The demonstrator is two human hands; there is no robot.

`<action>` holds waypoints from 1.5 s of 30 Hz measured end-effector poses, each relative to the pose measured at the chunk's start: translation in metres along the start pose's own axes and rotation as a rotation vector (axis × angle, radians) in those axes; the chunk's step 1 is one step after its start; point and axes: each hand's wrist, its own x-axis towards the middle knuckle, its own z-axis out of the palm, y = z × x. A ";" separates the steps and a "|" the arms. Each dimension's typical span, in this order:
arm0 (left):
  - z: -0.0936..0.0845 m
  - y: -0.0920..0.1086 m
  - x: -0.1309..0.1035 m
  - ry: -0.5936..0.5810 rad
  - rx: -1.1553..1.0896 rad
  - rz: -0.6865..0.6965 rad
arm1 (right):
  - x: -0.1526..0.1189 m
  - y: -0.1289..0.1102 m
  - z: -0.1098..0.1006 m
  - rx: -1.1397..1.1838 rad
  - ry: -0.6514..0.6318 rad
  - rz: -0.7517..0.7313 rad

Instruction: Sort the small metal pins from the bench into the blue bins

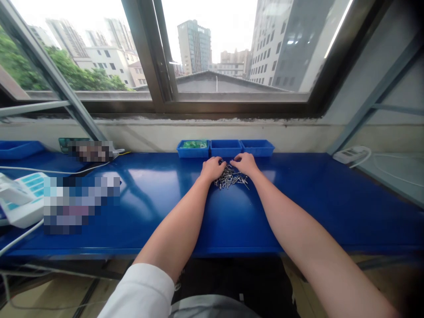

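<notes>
On the blue tabletop lies a loose pile of thin silver metal pieces (228, 177), which look like screws or pins. My left hand (212, 168) rests at the pile's left side, its fingers bent and touching the edge. Opposite it, my right hand (245, 164) curves around the right side with thumb and fingers apart. Neither hand visibly grips a piece, though the fingertips are small and partly hidden. Just behind the hands stand three joined blue bins. Green packets fill the left bin (179, 153); the insides of the middle bin (226, 152) and right bin (261, 152) show little.
The blue table (159, 212) runs under a window. At left are a white device with teal strips (29, 190), white cables and another blue tray (20, 150). A white power strip (351, 154) sits at right. Metal frame posts slant up on both sides.
</notes>
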 end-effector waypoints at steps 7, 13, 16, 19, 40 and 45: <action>-0.001 0.000 -0.002 -0.048 0.008 0.086 | -0.003 0.002 0.009 -0.022 -0.082 -0.014; -0.001 -0.001 -0.002 -0.068 0.033 0.112 | 0.000 0.003 0.013 -0.051 -0.111 -0.047; 0.000 0.000 -0.003 -0.039 0.039 0.130 | 0.001 0.003 0.016 -0.083 -0.117 -0.068; -0.001 0.002 -0.005 0.012 0.048 0.162 | 0.001 0.002 0.016 -0.090 -0.106 -0.084; 0.001 -0.002 -0.001 0.163 -0.159 0.198 | -0.004 -0.007 0.007 0.329 -0.036 -0.164; -0.004 0.001 -0.003 0.159 -0.159 0.170 | -0.003 -0.005 0.005 0.681 -0.040 -0.147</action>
